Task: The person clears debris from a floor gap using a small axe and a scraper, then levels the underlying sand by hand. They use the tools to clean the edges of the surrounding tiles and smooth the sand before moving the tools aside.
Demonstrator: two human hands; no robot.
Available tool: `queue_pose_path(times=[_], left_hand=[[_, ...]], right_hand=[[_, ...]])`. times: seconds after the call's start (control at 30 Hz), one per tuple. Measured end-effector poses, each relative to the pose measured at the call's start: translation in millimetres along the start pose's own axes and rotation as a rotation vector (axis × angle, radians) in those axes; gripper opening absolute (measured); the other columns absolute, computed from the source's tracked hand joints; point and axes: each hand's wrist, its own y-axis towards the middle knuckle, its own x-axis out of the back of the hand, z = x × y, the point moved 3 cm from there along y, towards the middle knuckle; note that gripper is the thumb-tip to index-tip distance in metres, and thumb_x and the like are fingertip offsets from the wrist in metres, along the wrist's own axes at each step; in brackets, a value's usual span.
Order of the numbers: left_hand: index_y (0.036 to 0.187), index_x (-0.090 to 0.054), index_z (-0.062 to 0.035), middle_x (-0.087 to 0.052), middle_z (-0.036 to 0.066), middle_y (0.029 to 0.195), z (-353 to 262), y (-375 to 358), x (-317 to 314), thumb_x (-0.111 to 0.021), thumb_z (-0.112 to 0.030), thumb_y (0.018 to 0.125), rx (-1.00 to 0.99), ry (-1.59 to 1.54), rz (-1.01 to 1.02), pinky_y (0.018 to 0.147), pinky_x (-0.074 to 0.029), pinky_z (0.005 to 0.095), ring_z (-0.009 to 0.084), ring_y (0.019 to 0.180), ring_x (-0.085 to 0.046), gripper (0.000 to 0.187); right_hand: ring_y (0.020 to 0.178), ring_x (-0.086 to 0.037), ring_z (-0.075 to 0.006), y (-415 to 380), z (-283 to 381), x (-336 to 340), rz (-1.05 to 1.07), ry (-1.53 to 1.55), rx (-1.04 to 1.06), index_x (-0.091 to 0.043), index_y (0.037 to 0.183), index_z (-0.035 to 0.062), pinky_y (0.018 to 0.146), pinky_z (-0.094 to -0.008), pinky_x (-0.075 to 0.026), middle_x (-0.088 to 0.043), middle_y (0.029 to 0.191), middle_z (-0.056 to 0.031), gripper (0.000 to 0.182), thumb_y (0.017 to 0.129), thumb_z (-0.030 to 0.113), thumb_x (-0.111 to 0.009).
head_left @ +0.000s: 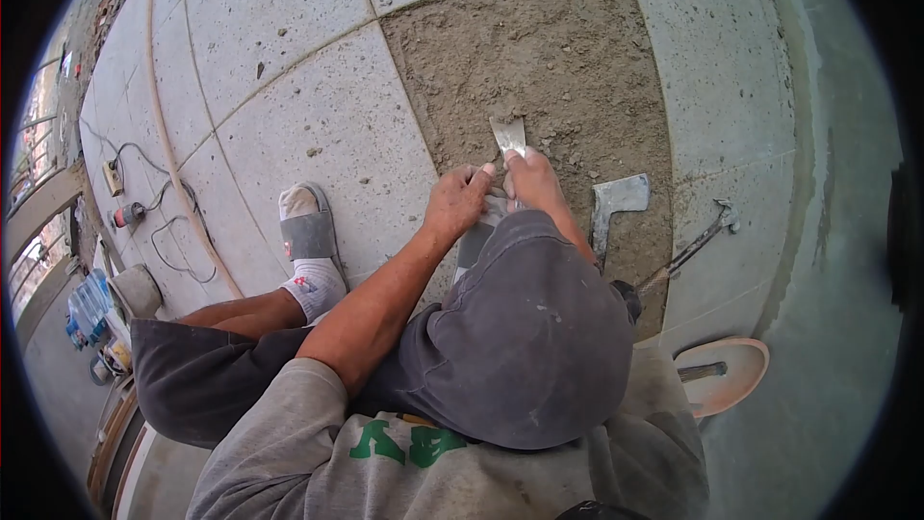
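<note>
My right hand is closed around a scraper with a flat, pale metal blade. The blade points away from me and rests over rough brown mortar bed, a tile-sized gap among the floor tiles. My left hand is beside the scraper's handle, fingers curled and thumb near the right hand; whether it holds anything is hidden. Just right of my knee lies a hatchet-shaped metal tool on the mortar. My raised knee hides the area below the hands.
Speckled grey tiles surround the bed. A hammer lies at the right, above a shallow bowl with a handle inside. Along the left run a hose, a cable, a red-tipped power tool and plastic bottles.
</note>
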Motion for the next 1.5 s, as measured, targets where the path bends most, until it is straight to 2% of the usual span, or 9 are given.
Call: queue_pose_path(times=[0.17, 0.3, 0.33, 0.43, 0.53, 0.63, 0.73, 1.3, 1.5], left_hand=[[0.09, -0.066, 0.0026, -0.063, 0.01, 0.065, 5, 22, 30, -0.057, -0.045, 0.093, -0.066, 0.03, -0.188, 0.06, -0.05, 0.0335, 0.0177, 0.06, -0.063, 0.048], [0.098, -0.067, 0.002, -0.069, 0.02, 0.096, -4, 28, 49, -0.06, -0.04, 0.092, -0.188, 0.302, -0.358, 0.081, -0.049, 0.0397, 0.0259, 0.092, -0.066, 0.043], [0.098, -0.067, 0.002, -0.069, 0.02, 0.096, -3, 26, 50, -0.06, -0.04, 0.092, -0.186, 0.312, -0.348, 0.081, -0.049, 0.0397, 0.0259, 0.092, -0.066, 0.043], [0.118, -0.061, 0.0003, -0.053, 0.025, 0.132, -4, 21, 60, -0.064, -0.038, 0.088, -0.324, 0.512, -0.585, 0.098, -0.041, 0.0472, 0.0328, 0.125, -0.049, 0.049], [0.148, -0.032, -0.0029, -0.02, 0.029, 0.155, -8, 31, 76, -0.071, -0.047, 0.082, -0.015, 0.658, -0.607, 0.108, -0.027, 0.0629, 0.0439, 0.144, -0.019, 0.088], [0.154, -0.013, -0.0068, -0.003, 0.028, 0.159, -2, 35, 80, -0.076, -0.044, 0.078, -0.022, 0.636, -0.583, 0.104, -0.019, 0.0752, 0.0488, 0.146, -0.004, 0.106], [0.155, -0.001, -0.0089, 0.006, 0.031, 0.158, -6, 39, 69, -0.081, -0.045, 0.073, 0.045, 0.684, -0.558, 0.104, -0.019, 0.076, 0.0526, 0.145, 0.002, 0.121], [0.155, 0.001, -0.0103, 0.008, 0.035, 0.156, -9, 48, 70, -0.082, -0.048, 0.072, 0.028, 0.758, -0.539, 0.1, -0.026, 0.0761, 0.0596, 0.141, 0.003, 0.124], [0.155, 0.001, -0.0092, 0.008, 0.035, 0.155, 3, 35, 66, -0.083, -0.046, 0.072, 0.048, 0.774, -0.516, 0.099, -0.026, 0.0762, 0.0597, 0.141, 0.003, 0.123]], right_hand=[[0.082, -0.067, -0.0328, -12, 19, 7, 0.118, 0.014, -0.163, -0.059, 0.101, -0.0062, 0.075, -0.0417, -0.05, -0.065, 0.084, -0.0223, 0.037, 0.096, 0.028, -0.047], [0.045, -0.058, -0.0246, -24, -10, 5, -0.293, -0.382, 0.318, -0.055, 0.089, -0.0058, 0.049, -0.038, -0.048, -0.06, 0.064, -0.0129, 0.035, 0.098, 0.026, -0.044], [0.047, -0.059, -0.0244, -7, 4, 7, -0.094, -0.157, 0.093, -0.055, 0.09, -0.0052, 0.051, -0.0375, -0.048, -0.06, 0.065, -0.0124, 0.035, 0.098, 0.027, -0.045], [0.049, -0.058, -0.0221, -15, 21, 9, 0.12, 0.072, -0.109, -0.054, 0.094, -0.0044, 0.052, -0.0357, -0.047, -0.058, 0.064, -0.0096, 0.033, 0.097, 0.027, -0.046], [0.044, -0.055, -0.0214, -2, -4, 16, 0.049, 0.256, -0.031, -0.052, 0.096, -0.0056, 0.048, -0.036, -0.046, -0.056, 0.061, -0.0092, 0.032, 0.097, 0.026, -0.047], [0.044, -0.055, -0.0207, -13, 3, 10, -0.167, 0.019, 0.166, -0.052, 0.096, -0.0059, 0.047, -0.0352, -0.046, -0.055, 0.059, -0.0085, 0.031, 0.096, 0.025, -0.047], [0.052, -0.059, -0.0235, -4, 26, 16, 0.145, 0.138, -0.126, -0.053, 0.096, -0.0065, 0.057, -0.0373, -0.048, -0.058, 0.061, -0.011, 0.032, 0.096, 0.025, -0.047], [0.043, -0.055, -0.0209, -6, 10, 24, -0.107, 0.027, 0.151, -0.053, 0.097, -0.0056, 0.047, -0.0371, -0.047, -0.057, 0.061, -0.0105, 0.03, 0.097, 0.023, -0.045], [0.042, -0.057, -0.0204, -2, 29, 41, 0.022, 0.254, -0.016, -0.055, 0.092, -0.0054, 0.045, -0.0361, -0.047, -0.058, 0.061, -0.0119, 0.03, 0.095, 0.023, -0.047]])
